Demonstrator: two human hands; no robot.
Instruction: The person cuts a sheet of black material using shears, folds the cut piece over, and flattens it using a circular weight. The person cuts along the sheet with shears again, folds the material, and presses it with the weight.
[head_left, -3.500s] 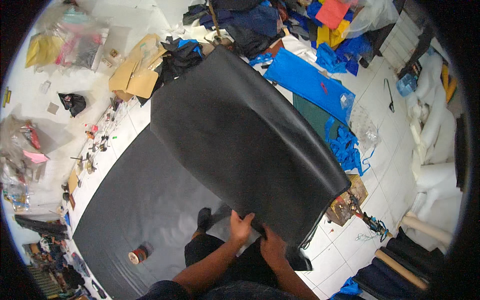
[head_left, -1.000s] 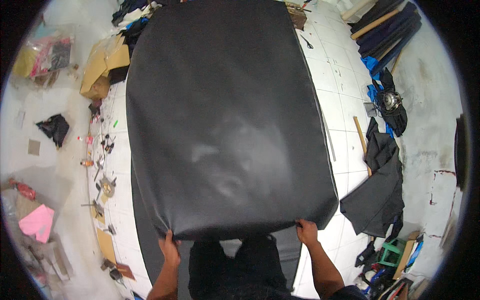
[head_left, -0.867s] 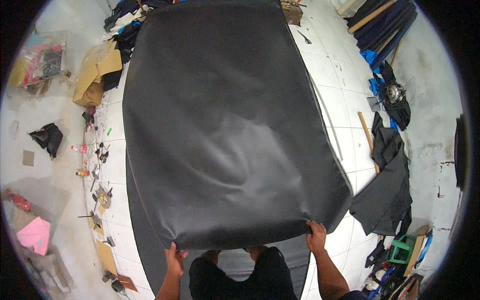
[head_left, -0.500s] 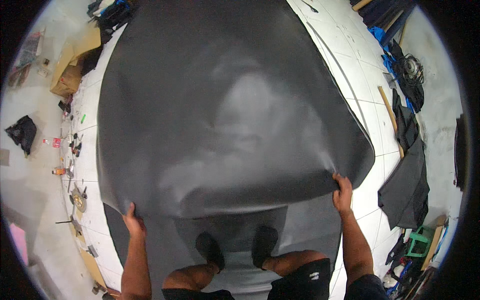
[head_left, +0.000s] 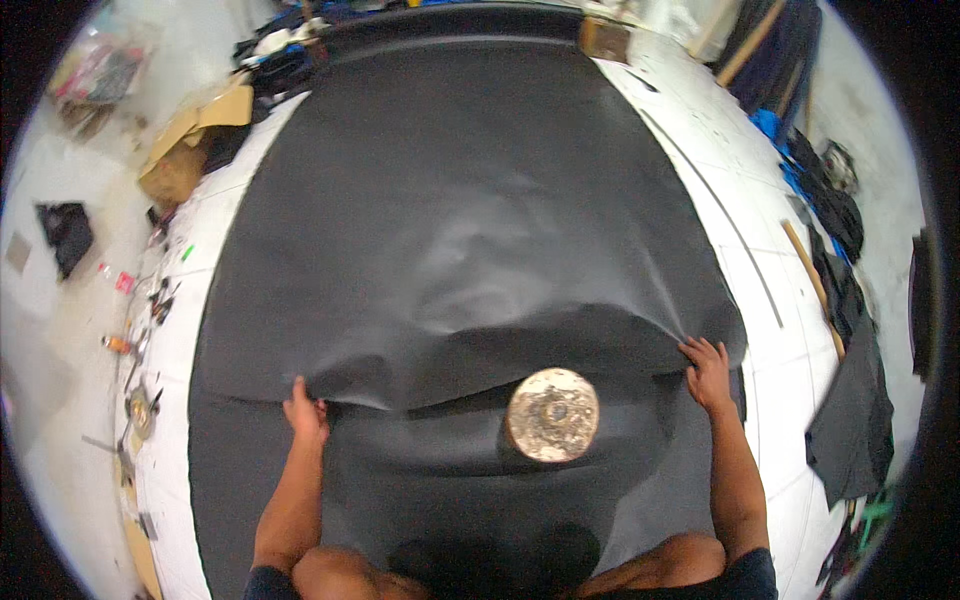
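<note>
A wide, smooth black sheet, like faux leather, lies over another black layer. Its near edge is lifted and wavy between my hands. At the left, my left hand pinches that edge, index finger stretched along the top. My right hand grips the edge near the right corner, and creases run from its fingers into the sheet. Between the hands, nearer the right, a round, thick disc with a stained cream top rests on the black material by the edge.
A black roll spans the far end, with a brown block at its right. White tiles border the sheet. Cardboard and small tools lie along the left; a wooden stick and dark cloth on the right.
The near edge has come down, and my left hand has moved inward along it. My body is lower, knees at the bottom. The round disc and far roll are now in view.
</note>
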